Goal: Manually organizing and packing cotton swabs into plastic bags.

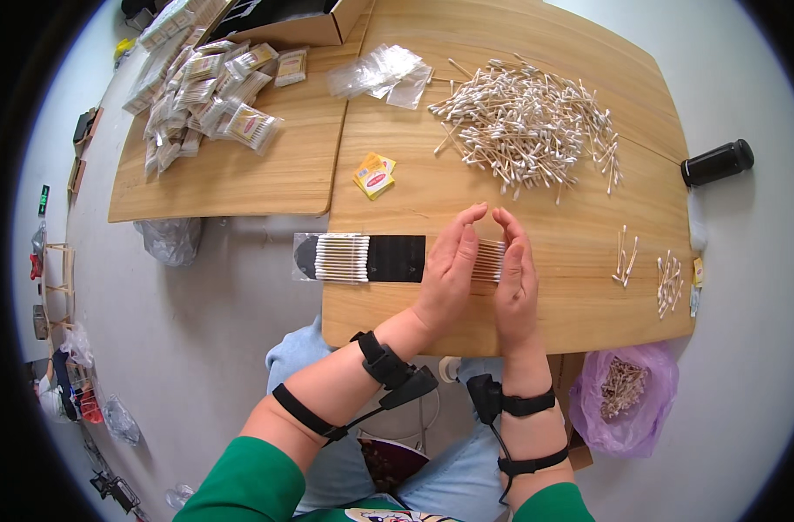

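Observation:
My left hand (450, 274) and my right hand (516, 287) stand on edge on the table, palms facing each other and fingers stretched out. Between them lies a row of cotton swabs (487, 263), its ends at my palms; the hands partly hide it. Left of my left hand is a black strip (396, 258). At the strip's left end, a neat row of cotton swabs (342, 258) lies side by side over a clear plastic sleeve (303, 268). Neither hand is closed around anything.
A heap of loose swabs (527, 122) covers the far right, beside clear bags (384, 74) and yellow cards (374, 177). Packed swabs (210, 96) pile up far left near a cardboard box (351, 22). Stray swabs (669, 284), a black bottle (717, 163) and a purple bag (627, 426) are rightward.

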`<state>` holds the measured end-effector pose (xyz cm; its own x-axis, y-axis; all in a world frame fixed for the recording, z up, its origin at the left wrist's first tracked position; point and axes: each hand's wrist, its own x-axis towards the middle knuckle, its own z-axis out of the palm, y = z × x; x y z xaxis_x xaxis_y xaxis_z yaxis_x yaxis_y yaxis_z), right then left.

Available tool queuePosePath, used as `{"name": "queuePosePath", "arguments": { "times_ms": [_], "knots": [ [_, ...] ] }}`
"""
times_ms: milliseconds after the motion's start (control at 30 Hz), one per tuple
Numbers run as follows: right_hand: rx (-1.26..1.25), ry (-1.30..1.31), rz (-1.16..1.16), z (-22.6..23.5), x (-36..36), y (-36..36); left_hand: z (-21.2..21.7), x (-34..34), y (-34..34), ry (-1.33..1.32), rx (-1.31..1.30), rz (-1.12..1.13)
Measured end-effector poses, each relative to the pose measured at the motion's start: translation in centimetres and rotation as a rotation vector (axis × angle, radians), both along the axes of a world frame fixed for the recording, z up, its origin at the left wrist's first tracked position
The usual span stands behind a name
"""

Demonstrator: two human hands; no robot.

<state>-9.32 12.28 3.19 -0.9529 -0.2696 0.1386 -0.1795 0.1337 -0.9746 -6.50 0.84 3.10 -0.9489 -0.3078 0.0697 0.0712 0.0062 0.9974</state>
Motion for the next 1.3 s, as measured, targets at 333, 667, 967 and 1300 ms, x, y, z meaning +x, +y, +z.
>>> {"name": "queuePosePath", "arguments": {
  "times_ms": [333,667,967,1300],
  "knots": [
    [-0.292,-0.084,-0.339,0.5,-2.4,2.2,-0.1,-2.4,-11.2,0.031,-0.632,0.251],
    [-0.278,-0.074,-0.284,1.8,-3.4,-0.6,-0.8,-2.6,-14.6,-0.174,-0.992,0.357],
    [-0.34,-0.117,-0.251,2.2,-3.7,-1.5,-1.5,-2.9,-15.2,-0.081,-0.872,0.346],
    [-0.289,-0.305,-0.072,1.8,-2.3,-5.2,2.8,-1.0,-14.0,-0.362,-0.197,0.112]
  ]
}}
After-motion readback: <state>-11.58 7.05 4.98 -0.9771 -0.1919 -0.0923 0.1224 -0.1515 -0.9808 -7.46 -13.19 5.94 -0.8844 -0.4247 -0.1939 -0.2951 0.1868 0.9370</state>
